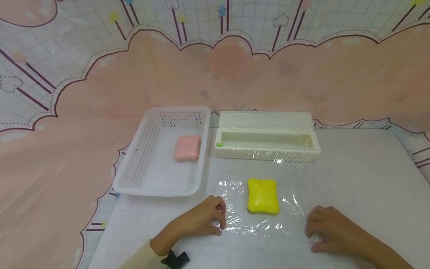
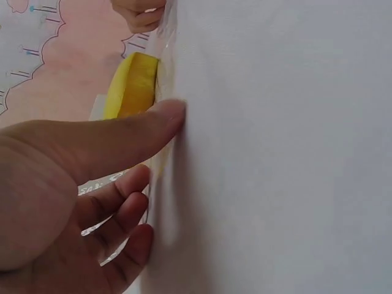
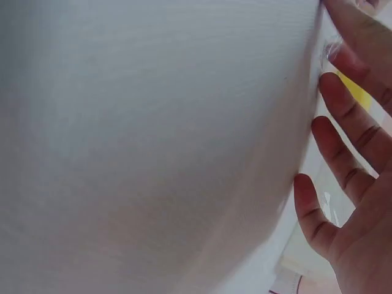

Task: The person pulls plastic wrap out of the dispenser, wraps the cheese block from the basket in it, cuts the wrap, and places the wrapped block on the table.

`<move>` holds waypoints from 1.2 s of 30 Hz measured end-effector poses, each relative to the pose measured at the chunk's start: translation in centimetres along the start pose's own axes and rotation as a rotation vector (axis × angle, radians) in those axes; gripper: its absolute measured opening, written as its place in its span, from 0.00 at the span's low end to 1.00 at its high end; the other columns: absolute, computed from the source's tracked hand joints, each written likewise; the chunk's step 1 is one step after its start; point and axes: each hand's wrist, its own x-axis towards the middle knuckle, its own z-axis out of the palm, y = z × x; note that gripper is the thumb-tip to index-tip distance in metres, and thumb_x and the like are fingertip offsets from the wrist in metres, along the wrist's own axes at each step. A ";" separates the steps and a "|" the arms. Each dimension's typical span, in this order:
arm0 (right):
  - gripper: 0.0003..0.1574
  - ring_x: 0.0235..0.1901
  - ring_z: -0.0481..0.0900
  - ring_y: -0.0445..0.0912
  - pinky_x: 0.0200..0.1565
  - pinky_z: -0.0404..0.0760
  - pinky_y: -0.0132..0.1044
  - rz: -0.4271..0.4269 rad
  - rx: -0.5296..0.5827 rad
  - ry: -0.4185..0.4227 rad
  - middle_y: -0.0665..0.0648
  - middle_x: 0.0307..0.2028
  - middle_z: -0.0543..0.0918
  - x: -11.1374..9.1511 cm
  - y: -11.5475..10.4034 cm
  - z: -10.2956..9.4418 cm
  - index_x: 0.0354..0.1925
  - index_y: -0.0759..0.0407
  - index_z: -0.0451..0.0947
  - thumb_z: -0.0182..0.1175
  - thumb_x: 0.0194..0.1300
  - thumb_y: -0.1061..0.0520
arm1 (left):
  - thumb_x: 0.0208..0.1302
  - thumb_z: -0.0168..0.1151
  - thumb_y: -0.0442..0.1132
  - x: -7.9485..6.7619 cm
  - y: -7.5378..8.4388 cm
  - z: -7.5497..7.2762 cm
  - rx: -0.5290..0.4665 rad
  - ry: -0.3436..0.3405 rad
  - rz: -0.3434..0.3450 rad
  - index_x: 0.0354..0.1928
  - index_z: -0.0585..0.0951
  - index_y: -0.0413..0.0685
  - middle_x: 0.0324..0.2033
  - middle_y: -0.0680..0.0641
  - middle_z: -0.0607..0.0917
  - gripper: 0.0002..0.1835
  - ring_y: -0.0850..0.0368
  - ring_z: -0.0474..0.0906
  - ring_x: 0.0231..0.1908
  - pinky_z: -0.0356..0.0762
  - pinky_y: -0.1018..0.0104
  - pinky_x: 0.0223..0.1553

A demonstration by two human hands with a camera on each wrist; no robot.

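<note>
A yellow pillow-shaped bar (image 1: pixel 263 196), which looks like soap, lies on a sheet of clear cling film (image 1: pixel 235 220) spread over the white table. At the film's left edge is my left hand (image 1: pixel 203 218), its fingers loosely bent and the thumb apart from them. In the left wrist view, these fingertips (image 2: pixel 139 242) rest at the film and table. My right hand (image 1: pixel 336 231) is at the film's right edge. The right wrist view shows its fingers (image 3: pixel 343 150) spread, tips down on the surface. Crinkled film shows near its thumb and index finger.
Behind the film stands a white cling film box (image 1: pixel 268 155) with its lid raised and a green slider at its left end. To its left, a white plastic basket (image 1: pixel 158 190) contains a pink bar (image 1: pixel 187 148). A patterned cloth (image 1: pixel 168 82) covers the area beyond the table.
</note>
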 end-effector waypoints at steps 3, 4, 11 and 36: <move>0.12 0.41 0.74 0.33 0.40 0.75 0.38 -0.008 0.014 0.010 0.28 0.38 0.76 0.0 0.1 0.1 0.33 0.26 0.79 0.75 0.56 0.37 | 0.59 0.76 0.44 -0.1 -0.1 0.3 -0.002 0.019 -0.009 0.30 0.88 0.64 0.46 0.60 0.75 0.04 0.65 0.65 0.49 0.69 0.72 0.55; 0.12 0.40 0.74 0.33 0.39 0.75 0.37 -0.022 0.008 0.035 0.28 0.37 0.76 0.0 0.1 0.2 0.32 0.27 0.80 0.76 0.55 0.40 | 0.59 0.76 0.43 -0.1 -0.1 0.4 0.000 0.027 -0.007 0.30 0.88 0.63 0.46 0.60 0.76 0.04 0.64 0.66 0.49 0.70 0.72 0.55; 0.16 0.37 0.74 0.30 0.39 0.71 0.30 -0.090 -0.017 0.176 0.28 0.35 0.76 -0.3 0.3 0.5 0.32 0.29 0.81 0.79 0.51 0.49 | 0.65 0.71 0.40 -0.3 0.1 -0.1 0.033 0.065 0.017 0.32 0.85 0.56 0.44 0.59 0.77 0.04 0.65 0.70 0.47 0.72 0.74 0.53; 0.14 0.36 0.76 0.31 0.41 0.81 0.36 0.290 -0.007 0.093 0.31 0.35 0.82 1.6 -0.1 -2.2 0.38 0.40 0.83 0.75 0.57 0.56 | 0.71 0.62 0.33 1.1 0.0 -1.0 -0.113 0.327 -0.102 0.38 0.76 0.49 0.29 0.56 0.78 0.05 0.65 0.71 0.32 0.73 0.72 0.36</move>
